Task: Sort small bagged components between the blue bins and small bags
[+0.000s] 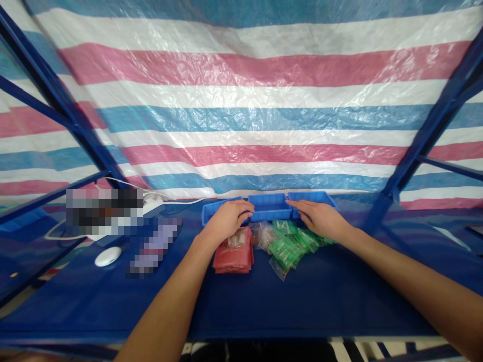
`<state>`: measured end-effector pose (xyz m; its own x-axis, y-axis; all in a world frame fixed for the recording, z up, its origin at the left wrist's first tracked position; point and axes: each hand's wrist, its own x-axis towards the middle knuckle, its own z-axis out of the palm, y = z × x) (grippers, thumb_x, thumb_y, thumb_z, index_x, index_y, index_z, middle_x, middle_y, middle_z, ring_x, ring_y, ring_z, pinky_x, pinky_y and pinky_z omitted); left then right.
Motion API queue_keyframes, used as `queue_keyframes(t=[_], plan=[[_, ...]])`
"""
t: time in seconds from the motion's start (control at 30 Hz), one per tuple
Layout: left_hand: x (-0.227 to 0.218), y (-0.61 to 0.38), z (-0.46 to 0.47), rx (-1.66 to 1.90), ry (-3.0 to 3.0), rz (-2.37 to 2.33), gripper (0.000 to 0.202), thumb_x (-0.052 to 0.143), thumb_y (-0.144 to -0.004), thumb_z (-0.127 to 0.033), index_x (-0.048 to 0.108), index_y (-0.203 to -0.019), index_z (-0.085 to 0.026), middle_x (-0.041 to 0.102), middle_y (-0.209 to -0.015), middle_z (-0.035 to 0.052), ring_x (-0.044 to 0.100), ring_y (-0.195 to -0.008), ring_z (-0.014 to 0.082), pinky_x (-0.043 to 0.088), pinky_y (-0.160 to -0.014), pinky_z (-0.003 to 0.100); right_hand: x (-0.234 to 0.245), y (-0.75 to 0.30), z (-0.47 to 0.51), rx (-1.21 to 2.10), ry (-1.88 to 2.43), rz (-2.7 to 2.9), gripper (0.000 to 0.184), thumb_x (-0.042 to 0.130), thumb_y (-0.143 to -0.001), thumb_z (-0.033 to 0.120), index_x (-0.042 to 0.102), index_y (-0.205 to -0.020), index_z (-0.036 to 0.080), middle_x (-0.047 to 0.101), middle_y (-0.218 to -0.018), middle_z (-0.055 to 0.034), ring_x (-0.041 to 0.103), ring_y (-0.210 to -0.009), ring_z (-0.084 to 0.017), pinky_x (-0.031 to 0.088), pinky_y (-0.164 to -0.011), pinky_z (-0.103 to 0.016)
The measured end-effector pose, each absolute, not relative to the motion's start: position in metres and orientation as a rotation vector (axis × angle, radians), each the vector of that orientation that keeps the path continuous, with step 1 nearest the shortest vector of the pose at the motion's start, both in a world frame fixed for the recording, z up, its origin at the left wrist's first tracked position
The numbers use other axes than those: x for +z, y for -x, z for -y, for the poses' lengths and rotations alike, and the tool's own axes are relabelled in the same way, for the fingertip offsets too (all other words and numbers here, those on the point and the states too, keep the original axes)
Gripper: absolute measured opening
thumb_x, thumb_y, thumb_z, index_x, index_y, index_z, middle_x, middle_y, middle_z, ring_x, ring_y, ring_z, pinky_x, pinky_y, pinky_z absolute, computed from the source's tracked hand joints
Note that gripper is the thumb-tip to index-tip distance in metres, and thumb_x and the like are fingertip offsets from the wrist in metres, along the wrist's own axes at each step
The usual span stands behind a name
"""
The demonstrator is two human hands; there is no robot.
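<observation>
Three blue plastic bins stand in a row at the back of the table: a left bin (211,212), a middle bin (268,215) and a right bin (320,196). My left hand (231,219) lies over the left bin, fingers stretched toward its border with the middle one. Over the right bin's front is my right hand (320,218), its fingers reaching the middle bin's right edge. Both hands have the thumb apart from the fingers. In front lie a stack of red packets (233,256), some clear plastic bags (263,236) and a heap of green packets (289,249).
The blue table (302,306) has a white round object (108,256), a blurred purple item (156,249) and a white power strip (151,205) with cables on its left. Blue metal posts frame both sides. A striped plastic sheet (264,120) hangs behind.
</observation>
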<state>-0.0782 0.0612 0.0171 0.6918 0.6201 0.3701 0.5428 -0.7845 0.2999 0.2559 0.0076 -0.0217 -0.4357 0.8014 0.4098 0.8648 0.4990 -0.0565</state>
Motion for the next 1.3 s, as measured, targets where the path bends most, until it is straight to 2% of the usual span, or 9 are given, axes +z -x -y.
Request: queue_keyframes(t=[0.17, 0.4, 0.57, 0.67, 0.8, 0.97, 1.3], plan=[[0.016, 0.079, -0.061, 0.677, -2.739, -0.941, 0.029, 0.052, -0.101, -0.029, 0.077, -0.114, -0.022, 0.075, -0.124, 0.0065, 0.068, -0.117, 0.0241, 0.050, -0.109, 0.037, -0.022, -0.254, -0.008, -0.212, 1.361, 2.367, 0.055, 0.046, -0.102, 0.020, 0.045, -0.156, 0.031, 0.068, -0.139, -0.0081, 0.071, -0.116, -0.029, 0.058, -0.098, -0.044], [0.016, 0.079, -0.061, 0.681, -2.744, -0.958, 0.030, 0.051, -0.101, -0.030, 0.077, -0.113, -0.022, 0.075, -0.125, 0.0064, 0.069, -0.118, 0.0239, 0.050, -0.110, 0.037, -0.022, -0.252, -0.006, -0.190, 1.358, 2.370, 0.051, 0.048, -0.103, 0.024, 0.050, -0.153, 0.031, 0.071, -0.133, -0.0073, 0.073, -0.112, -0.029, 0.060, -0.094, -0.043], [0.012, 0.080, -0.059, 0.699, -2.747, -0.964, 0.029, 0.052, -0.102, -0.032, 0.078, -0.111, -0.023, 0.076, -0.126, 0.0049, 0.069, -0.120, 0.0235, 0.050, -0.111, 0.037, -0.020, -0.261, -0.008, -0.155, 1.289, 2.349, 0.055, 0.048, -0.101, 0.023, 0.045, -0.156, 0.030, 0.065, -0.143, -0.0080, 0.068, -0.124, -0.030, 0.056, -0.105, -0.046], [0.011, 0.080, -0.058, 0.712, -2.767, -0.969, 0.029, 0.052, -0.101, -0.031, 0.077, -0.114, -0.023, 0.075, -0.127, 0.0049, 0.069, -0.121, 0.0239, 0.051, -0.111, 0.038, -0.016, -0.268, -0.007, -0.114, 1.241, 2.293, 0.056, 0.049, -0.101, 0.024, 0.045, -0.156, 0.028, 0.070, -0.135, -0.0087, 0.069, -0.121, -0.029, 0.055, -0.106, -0.047], [0.010, 0.080, -0.057, 0.733, -2.788, -0.957, 0.029, 0.052, -0.101, -0.032, 0.077, -0.115, -0.023, 0.075, -0.127, 0.0046, 0.069, -0.121, 0.0242, 0.051, -0.110, 0.039, -0.012, -0.276, -0.006, -0.040, 1.253, 2.212, 0.047, 0.050, -0.103, 0.030, 0.054, -0.149, 0.025, 0.076, -0.121, -0.0088, 0.074, -0.108, -0.029, 0.059, -0.098, -0.045], [0.007, 0.080, -0.059, 0.756, -2.774, -0.941, 0.030, 0.053, -0.101, -0.033, 0.077, -0.114, -0.023, 0.076, -0.126, 0.0048, 0.069, -0.120, 0.0240, 0.052, -0.109, 0.039, -0.014, -0.282, -0.008, -0.045, 1.224, 2.308, 0.043, 0.049, -0.104, 0.030, 0.058, -0.146, 0.026, 0.068, -0.140, -0.0083, 0.070, -0.120, -0.030, 0.056, -0.105, -0.046], [0.007, 0.080, -0.060, 0.770, -2.759, -0.924, 0.027, 0.056, -0.100, -0.032, 0.078, -0.113, -0.023, 0.077, -0.122, 0.0048, 0.070, -0.117, 0.0242, 0.053, -0.107, 0.037, -0.017, -0.289, -0.008, -0.061, 1.200, 2.365, 0.044, 0.049, -0.104, 0.030, 0.056, -0.148, 0.028, 0.069, -0.140, -0.0066, 0.070, -0.122, -0.030, 0.055, -0.107, -0.047]])
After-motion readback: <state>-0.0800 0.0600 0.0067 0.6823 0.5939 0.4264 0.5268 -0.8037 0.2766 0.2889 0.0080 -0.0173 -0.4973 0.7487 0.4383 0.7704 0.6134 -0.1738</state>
